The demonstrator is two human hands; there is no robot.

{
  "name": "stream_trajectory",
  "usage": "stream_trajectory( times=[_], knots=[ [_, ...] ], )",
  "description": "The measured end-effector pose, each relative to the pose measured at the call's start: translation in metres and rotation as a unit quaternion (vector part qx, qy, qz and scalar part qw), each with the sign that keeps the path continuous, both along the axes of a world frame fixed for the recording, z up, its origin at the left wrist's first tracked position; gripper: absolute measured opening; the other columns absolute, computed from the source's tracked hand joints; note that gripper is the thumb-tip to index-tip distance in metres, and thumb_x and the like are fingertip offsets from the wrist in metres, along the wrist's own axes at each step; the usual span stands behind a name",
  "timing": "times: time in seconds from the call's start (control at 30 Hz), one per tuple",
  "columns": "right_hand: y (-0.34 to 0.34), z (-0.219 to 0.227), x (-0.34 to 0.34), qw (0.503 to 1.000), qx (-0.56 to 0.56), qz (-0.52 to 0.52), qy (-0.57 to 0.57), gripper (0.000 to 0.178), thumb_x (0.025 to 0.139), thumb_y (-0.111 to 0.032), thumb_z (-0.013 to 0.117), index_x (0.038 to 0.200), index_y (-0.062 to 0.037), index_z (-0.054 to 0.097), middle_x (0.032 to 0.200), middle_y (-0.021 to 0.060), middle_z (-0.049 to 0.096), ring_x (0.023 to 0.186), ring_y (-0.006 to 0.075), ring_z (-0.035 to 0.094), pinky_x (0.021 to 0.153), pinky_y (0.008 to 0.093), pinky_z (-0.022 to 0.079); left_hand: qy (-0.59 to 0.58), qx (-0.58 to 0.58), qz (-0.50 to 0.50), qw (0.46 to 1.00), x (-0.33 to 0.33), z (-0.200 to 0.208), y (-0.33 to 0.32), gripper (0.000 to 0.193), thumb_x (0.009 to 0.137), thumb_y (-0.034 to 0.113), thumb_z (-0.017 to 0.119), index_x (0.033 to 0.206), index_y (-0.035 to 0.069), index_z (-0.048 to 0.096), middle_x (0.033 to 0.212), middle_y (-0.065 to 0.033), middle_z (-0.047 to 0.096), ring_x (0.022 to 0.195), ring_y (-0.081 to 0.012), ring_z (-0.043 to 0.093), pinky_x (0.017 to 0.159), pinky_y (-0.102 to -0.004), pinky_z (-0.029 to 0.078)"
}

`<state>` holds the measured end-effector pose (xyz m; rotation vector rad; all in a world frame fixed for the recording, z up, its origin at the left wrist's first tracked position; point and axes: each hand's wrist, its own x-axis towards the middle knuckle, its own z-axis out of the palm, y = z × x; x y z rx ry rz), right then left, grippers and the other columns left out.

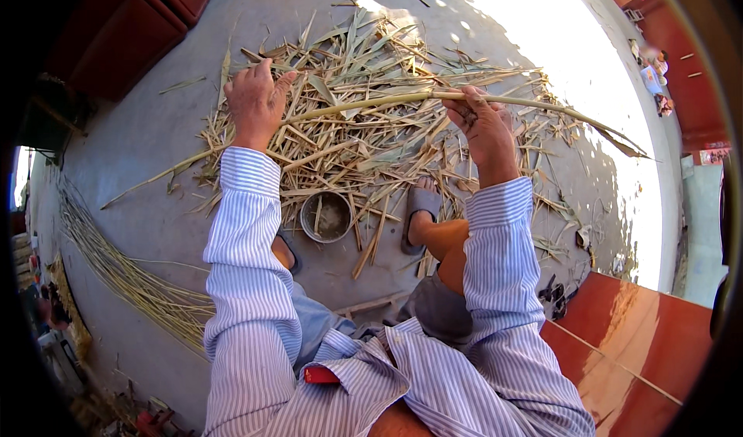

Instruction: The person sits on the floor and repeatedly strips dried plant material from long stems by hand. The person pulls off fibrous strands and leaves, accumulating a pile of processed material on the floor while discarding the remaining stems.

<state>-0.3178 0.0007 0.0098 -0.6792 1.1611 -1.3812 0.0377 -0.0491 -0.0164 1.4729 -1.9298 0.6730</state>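
Note:
A long pale reed stalk [364, 103] crosses in front of me, thin at its left end and with dry leaf shreds at its right end. My right hand [481, 120] pinches it right of its middle, beside a joint. My left hand [258, 100] is raised over the stalk's left part, its thumb apart from bent fingers; the stalk passes beneath the wrist. Its palm is hidden, and I see nothing held in it. Below both hands, dry leaf sheaths and peelings [340, 147] lie heaped on the floor.
A round metal bowl [325, 216] stands between my feet at the heap's near edge. To my left lies a bundle of long thin stalks [128, 263]. Red-brown tiles [619, 336] are at the lower right, and a dark red cabinet [116, 35] is at the upper left.

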Motion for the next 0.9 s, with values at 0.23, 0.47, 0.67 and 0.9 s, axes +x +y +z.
stream_trajectory(
  times=[0.23, 0.47, 0.67, 0.9],
  knots=[
    [-0.002, 0.003, 0.01, 0.999, -0.016, 0.026, -0.036, 0.021, 0.095, -0.013, 0.058, 0.107, 0.0033, 0.061, 0.097, 0.016, 0.07, 0.085, 0.0211, 0.071, 0.068, 0.0261, 0.06, 0.274, 0.469, -0.203, 0.815, -0.02, 0.011, 0.017, 0.029, 0.084, 0.03, 0.072, 0.095, 0.003, 0.071, 0.085, -0.0105, 0.068, 0.078, -0.0209, 0.063, 0.071, -0.0356, 0.049],
    [-0.008, 0.001, -0.01, 0.997, -0.026, -0.055, -0.039, 0.019, 0.097, -0.018, 0.057, 0.103, -0.0001, 0.059, 0.093, 0.0122, 0.07, 0.082, 0.0171, 0.069, 0.068, 0.0224, 0.058, 0.212, 0.422, -0.133, 0.871, 0.008, 0.018, 0.02, 0.013, 0.076, 0.011, 0.073, 0.084, 0.003, 0.068, 0.072, -0.0085, 0.067, 0.068, -0.0209, 0.065, 0.067, -0.034, 0.049],
    [0.0, -0.002, 0.029, 0.996, -0.072, 0.041, -0.022, 0.021, 0.094, -0.019, 0.063, 0.103, -0.0011, 0.059, 0.093, 0.0107, 0.069, 0.085, 0.0191, 0.07, 0.071, 0.0267, 0.058, 0.173, 0.237, -0.284, 0.913, -0.078, 0.045, 0.035, 0.025, 0.078, 0.023, 0.075, 0.091, 0.004, 0.065, 0.078, -0.0083, 0.067, 0.073, -0.0254, 0.062, 0.072, -0.0352, 0.041],
    [-0.002, 0.006, 0.028, 1.0, -0.005, -0.01, -0.029, 0.023, 0.097, -0.025, 0.058, 0.104, -0.0033, 0.058, 0.092, 0.0079, 0.069, 0.082, 0.0155, 0.067, 0.068, 0.0265, 0.055, 0.181, 0.219, -0.213, 0.935, -0.072, 0.039, 0.03, 0.014, 0.08, 0.015, 0.073, 0.08, 0.005, 0.063, 0.073, -0.0059, 0.062, 0.068, -0.0247, 0.055, 0.068, -0.0362, 0.039]
  ],
)
